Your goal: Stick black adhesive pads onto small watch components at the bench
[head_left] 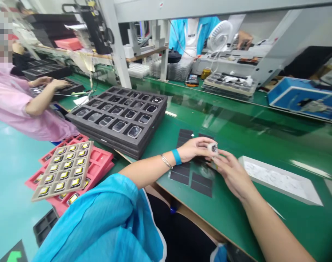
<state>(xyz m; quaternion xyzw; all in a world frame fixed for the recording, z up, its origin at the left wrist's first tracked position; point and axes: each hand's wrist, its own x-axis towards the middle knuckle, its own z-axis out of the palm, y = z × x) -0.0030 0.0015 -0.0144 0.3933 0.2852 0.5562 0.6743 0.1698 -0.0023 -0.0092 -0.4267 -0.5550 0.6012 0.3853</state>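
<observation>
Above the green bench, my left hand (191, 150) pinches a small white part (213, 147) with a dark, detailed inner face. My right hand (233, 173) comes in from the right, its fingers curled and fingertips meeting the part's lower edge. What the right fingers cover is too small to make out. Below the hands, dark rectangular sheets (179, 174) divided into strips lie on the bench top. To the right of my right hand is a shallow white tray (284, 191) holding whitish small pieces.
Stacked black foam trays (117, 109) with watch-like cases stand left of my hands. Red trays (100, 160) and a beige tray (66, 169) sit at lower left. A co-worker in pink (23, 98) works at left; another in blue (193, 36) stands opposite, near a white fan (220, 35).
</observation>
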